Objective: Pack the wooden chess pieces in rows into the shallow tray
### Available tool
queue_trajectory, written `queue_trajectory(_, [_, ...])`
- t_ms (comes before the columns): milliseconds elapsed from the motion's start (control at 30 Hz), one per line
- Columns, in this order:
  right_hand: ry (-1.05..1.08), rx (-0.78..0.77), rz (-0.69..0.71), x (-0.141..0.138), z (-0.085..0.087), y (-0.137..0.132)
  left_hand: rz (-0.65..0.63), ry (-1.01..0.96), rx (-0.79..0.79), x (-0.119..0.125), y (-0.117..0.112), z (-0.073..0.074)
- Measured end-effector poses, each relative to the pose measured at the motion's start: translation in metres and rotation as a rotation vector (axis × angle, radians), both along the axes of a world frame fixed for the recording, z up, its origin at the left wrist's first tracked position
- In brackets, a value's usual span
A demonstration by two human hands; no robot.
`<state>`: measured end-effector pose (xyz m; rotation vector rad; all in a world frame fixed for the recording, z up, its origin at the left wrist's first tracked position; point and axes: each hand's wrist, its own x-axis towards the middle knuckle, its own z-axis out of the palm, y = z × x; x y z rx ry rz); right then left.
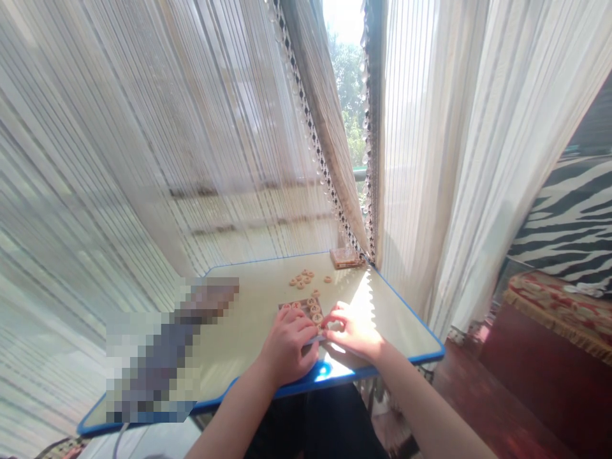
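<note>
A shallow box (305,303) holding round wooden xiangqi pieces, several with dark characters, lies near the front edge of the table. Across its left and front part rests my left hand (292,335), its fingers bent over the box and its thumb at the near side. This hand hides part of the box and the pieces below it. At the right side of the box is my right hand (351,331); its bent fingers close on a xiangqi piece (319,327) at the near right corner. More loose pieces (301,280) lie flat on the table beyond the box.
The pale table (248,331) has a blue rim. A flat brown box (345,257) sits at its far corner, by the striped curtains (191,127). A pixelated patch (167,350) covers the table's left side. To the right stands a red seat with a patterned cover (554,293).
</note>
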<state>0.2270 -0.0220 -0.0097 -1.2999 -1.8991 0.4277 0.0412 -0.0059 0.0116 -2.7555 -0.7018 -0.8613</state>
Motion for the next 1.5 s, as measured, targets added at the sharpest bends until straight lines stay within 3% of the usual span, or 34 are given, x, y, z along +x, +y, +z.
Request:
queue_trajectory(267, [0.027, -0.007, -0.041, 0.000, -0.001, -0.002, 0.044, -0.038, 0.026, 0.000, -0.002, -0.003])
queue_trajectory(400, [0.071, 0.049, -0.027, 0.001, -0.003, -0.001, 0.108, -0.157, 0.070, -0.010, 0.007, 0.004])
queue_trajectory(533, [0.093, 0.001, -0.033, 0.007, 0.014, 0.010, 0.319, -0.368, -0.072, -0.030, 0.043, 0.023])
queue_trajectory(667, [0.016, -0.068, 0.030, 0.010, 0.041, 0.045, 0.442, -0.280, -0.335, -0.038, 0.093, 0.035])
queue_trajectory(800, [-0.116, -0.077, -0.026, 0.000, 0.042, 0.097, 0.428, -0.181, -0.441, -0.030, 0.139, 0.024])
queue_trajectory(933, [-0.131, 0.173, -0.064, -0.005, 0.014, 0.137, 0.401, -0.158, -0.570, -0.017, 0.173, 0.004])
queue_trajectory(1000, [-0.161, 0.219, -0.081, -0.002, 0.000, 0.147, 0.402, -0.142, -0.598, -0.010, 0.183, -0.004])
queue_trajectory(1100, [-0.153, 0.174, -0.108, 0.006, -0.010, 0.152, 0.421, -0.117, -0.541, 0.000, 0.192, -0.010])
queue_trajectory(1267, [-0.161, 0.193, -0.084, 0.003, -0.003, 0.145, 0.436, -0.101, -0.533, 0.004, 0.200, -0.013])
queue_trajectory(1500, [-0.151, 0.196, -0.013, -0.001, -0.001, 0.142, 0.357, -0.211, -0.541, -0.005, 0.201, -0.019])
